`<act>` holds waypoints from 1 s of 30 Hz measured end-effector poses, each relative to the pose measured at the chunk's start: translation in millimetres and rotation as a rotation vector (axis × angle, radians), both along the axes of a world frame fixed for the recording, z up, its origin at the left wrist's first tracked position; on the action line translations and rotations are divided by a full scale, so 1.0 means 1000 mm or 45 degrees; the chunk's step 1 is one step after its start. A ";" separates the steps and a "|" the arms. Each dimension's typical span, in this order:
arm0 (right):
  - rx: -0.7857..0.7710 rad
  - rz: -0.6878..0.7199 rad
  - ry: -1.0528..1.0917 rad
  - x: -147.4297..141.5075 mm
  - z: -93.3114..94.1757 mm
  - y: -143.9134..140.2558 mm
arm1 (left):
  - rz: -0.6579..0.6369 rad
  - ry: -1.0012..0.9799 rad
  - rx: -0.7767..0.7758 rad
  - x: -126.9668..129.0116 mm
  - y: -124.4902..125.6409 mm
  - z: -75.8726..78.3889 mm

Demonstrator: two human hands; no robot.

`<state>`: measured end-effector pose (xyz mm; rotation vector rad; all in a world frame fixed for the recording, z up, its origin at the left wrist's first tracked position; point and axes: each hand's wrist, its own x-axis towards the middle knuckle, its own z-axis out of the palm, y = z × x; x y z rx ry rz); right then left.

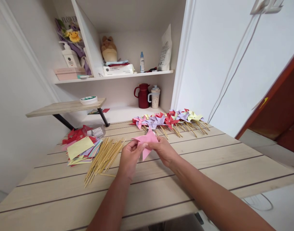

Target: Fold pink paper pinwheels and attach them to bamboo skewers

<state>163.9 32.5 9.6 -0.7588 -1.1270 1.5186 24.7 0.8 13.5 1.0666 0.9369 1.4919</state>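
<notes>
Between my hands, above the middle of the table, is a pink paper pinwheel [148, 138] with pointed blades. My left hand [130, 158] pinches its left side with thumb and fingers. On its right side my right hand [165, 150] presses it, the thumb near the centre. What lies behind the paper is hidden. Left of my hands is a pile of thin wooden sticks [103, 157]. Beside it lies a stack of coloured paper sheets [83, 149], a pale yellow one on top. Beyond my hands several finished pinwheels [169, 120] on sticks lie in a row.
Red paper pieces [76, 134] and a clear plastic container [98, 131] lie behind the paper stack. A small raised wooden shelf [62, 107] carries a round white tin [88, 100]. A dark red jug [143, 96] and a cup [155, 97] stand at the back.
</notes>
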 end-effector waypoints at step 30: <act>1.016 -0.413 -0.732 -0.015 -0.010 -0.013 | 0.353 -0.576 -0.232 -0.009 0.009 -0.005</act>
